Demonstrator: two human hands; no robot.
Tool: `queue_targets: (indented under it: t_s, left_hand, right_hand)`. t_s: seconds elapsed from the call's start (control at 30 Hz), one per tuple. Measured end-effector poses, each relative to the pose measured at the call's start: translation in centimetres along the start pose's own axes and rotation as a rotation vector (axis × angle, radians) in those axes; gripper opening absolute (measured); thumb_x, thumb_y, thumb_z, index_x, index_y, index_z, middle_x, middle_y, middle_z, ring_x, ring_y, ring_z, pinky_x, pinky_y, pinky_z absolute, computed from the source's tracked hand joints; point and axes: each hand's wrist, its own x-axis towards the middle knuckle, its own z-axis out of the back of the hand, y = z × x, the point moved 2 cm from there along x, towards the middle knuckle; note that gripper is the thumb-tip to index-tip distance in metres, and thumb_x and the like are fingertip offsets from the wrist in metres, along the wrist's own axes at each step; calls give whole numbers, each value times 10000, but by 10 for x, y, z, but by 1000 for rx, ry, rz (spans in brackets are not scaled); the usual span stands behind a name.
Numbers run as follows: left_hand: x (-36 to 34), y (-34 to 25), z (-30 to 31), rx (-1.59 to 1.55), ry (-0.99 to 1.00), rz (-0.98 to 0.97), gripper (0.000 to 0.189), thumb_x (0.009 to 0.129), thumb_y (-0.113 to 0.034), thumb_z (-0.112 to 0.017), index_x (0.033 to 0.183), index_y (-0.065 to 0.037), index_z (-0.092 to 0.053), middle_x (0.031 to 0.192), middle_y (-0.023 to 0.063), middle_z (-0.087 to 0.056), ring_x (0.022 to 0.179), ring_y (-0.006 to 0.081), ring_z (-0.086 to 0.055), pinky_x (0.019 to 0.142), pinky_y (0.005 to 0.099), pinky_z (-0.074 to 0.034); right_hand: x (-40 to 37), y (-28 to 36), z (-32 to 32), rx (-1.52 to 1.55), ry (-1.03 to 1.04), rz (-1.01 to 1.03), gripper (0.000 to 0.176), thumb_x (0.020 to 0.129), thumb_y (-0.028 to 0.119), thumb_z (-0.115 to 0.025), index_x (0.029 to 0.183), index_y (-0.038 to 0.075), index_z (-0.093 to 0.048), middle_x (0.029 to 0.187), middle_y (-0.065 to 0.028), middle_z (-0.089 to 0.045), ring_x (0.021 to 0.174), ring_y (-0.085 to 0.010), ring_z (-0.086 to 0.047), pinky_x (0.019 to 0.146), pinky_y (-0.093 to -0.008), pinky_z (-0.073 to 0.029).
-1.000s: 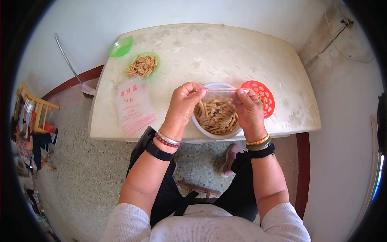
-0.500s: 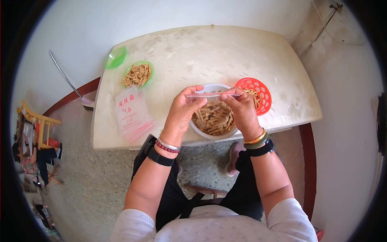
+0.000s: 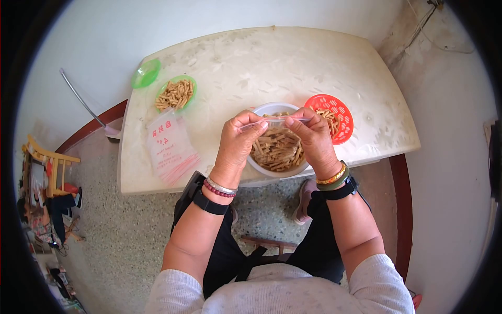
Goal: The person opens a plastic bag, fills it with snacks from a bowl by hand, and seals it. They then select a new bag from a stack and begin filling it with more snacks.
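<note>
A clear zip-lock bag [image 3: 272, 121] is stretched between my two hands, its pinkish zip edge level over a white bowl [image 3: 254, 163]. My left hand [image 3: 238, 138] pinches the bag's top edge near its left end, thumb on the near side. Farther right along the same edge, my right hand [image 3: 314, 136] grips it between thumb and fingers. Through and below the transparent bag, brown stick-shaped snacks [image 3: 280, 152] fill the bowl. Close beyond my right hand lies a red slotted basket [image 3: 344, 125] with more of these sticks.
At the table's left, a green plate [image 3: 191, 98] holds more sticks beside a green lid-like dish [image 3: 146, 73]. A stack of printed zip-lock bags [image 3: 170, 141] lies nearer the table edge. On the far left floor are a wooden chair [image 3: 52, 170] and a person [image 3: 57, 209].
My hands have come slightly closer together along the bag's edge, still gripping it. The view has shifted a little, and the objects on the table stay in place.
</note>
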Motion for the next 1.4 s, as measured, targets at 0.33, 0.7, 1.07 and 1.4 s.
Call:
queue_targets:
  t_s: [0.33,0.7,1.07,1.4]
  left_hand:
    - [0,0,5,-8,19,64,90,859,-135,-703,870,-51,-674,855,7,-678,816,59,-571,789,218,-428]
    - [-2,0,5,280,-87,-6,73,874,-73,-661,818,-28,-651,758,-50,-550,736,35,-464,664,201,-365]
    - [0,4,7,748,25,-348,25,852,84,-586,840,62,-588,814,73,-552,772,162,-531,709,265,-447]
    - [-6,13,6,482,-115,-132,127,873,17,-583,775,-16,-510,819,17,-504,788,109,-476,728,237,-416]
  right_hand:
    - [1,2,1,51,-21,-20,51,900,70,-652,859,45,-634,797,17,-641,725,-43,-563,669,-201,-464]
    - [4,7,1,-551,-148,61,136,789,111,-736,882,66,-648,735,-34,-635,652,-134,-583,590,-267,-476]
    - [-11,26,-17,-1245,-113,778,120,681,223,-673,640,144,-593,670,-2,-561,771,-195,-545,839,-408,-386]
    - [-14,27,-21,-1077,-106,737,138,679,163,-671,628,109,-555,672,-36,-530,756,-227,-508,767,-368,-368]
